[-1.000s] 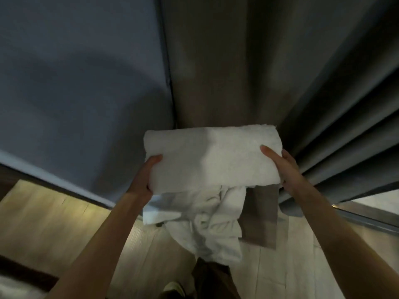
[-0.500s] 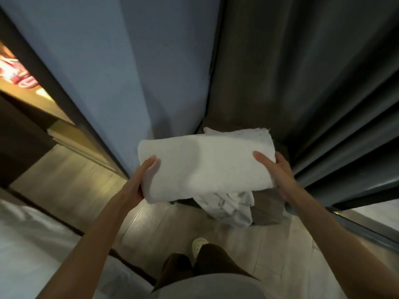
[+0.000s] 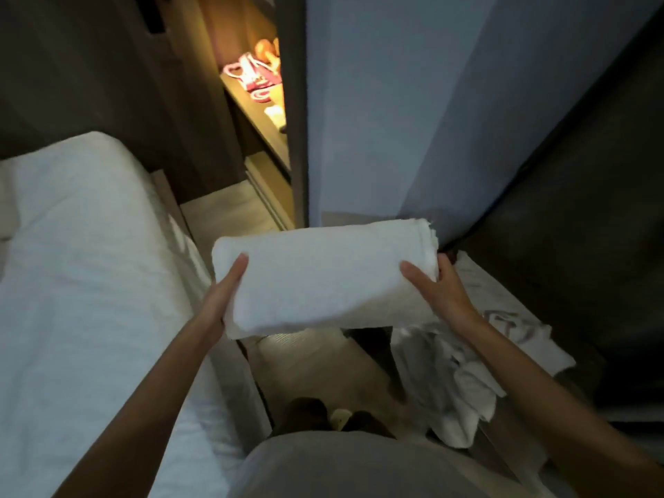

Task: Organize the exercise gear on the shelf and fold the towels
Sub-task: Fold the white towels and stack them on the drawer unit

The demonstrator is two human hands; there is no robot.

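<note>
A folded white towel [image 3: 323,278] is held level in front of me at chest height. My left hand [image 3: 224,296] grips its left end and my right hand [image 3: 436,292] grips its right end, thumbs on top. Below my right forearm a crumpled heap of white towels [image 3: 460,375] lies on a low surface. Farther away, a lit wooden shelf [image 3: 264,127] shows pink and red exercise gear [image 3: 251,75] lying on it, partly hidden by a wall edge.
A bed with white sheets [image 3: 82,282] fills the left side. A pale blue wall panel [image 3: 388,102] stands ahead and a dark curtain [image 3: 593,192] hangs on the right. A narrow strip of wooden floor [image 3: 323,368] runs between bed and towel heap.
My view has swung left: the bed and the lit shelf have come into sight, the curtain has slid right. The folded towel stays in both hands, away from the crumpled heap.
</note>
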